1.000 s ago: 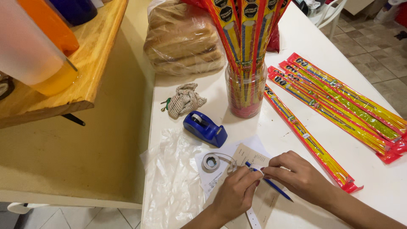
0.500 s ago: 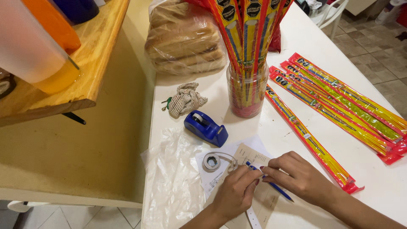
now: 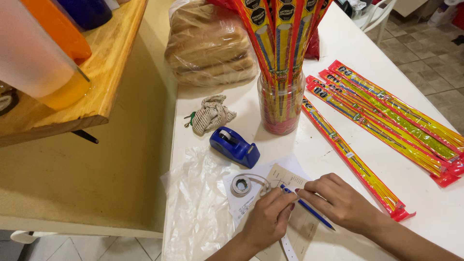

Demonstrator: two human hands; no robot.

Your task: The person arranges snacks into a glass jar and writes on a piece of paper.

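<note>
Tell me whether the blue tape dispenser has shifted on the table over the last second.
No. The blue tape dispenser keeps its spot just left of the plastic jar, below the rope bundle; the slight offset looks like camera motion.

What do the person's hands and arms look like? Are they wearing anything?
Both are bare. The left hand and right hand wear no gloves, and no rings or watch show. The forearms are uncovered to the picture's edge, with no sleeves in view. The left hand's fingernails look painted a dark reddish colour. Fingers are slim, nails short.
</note>
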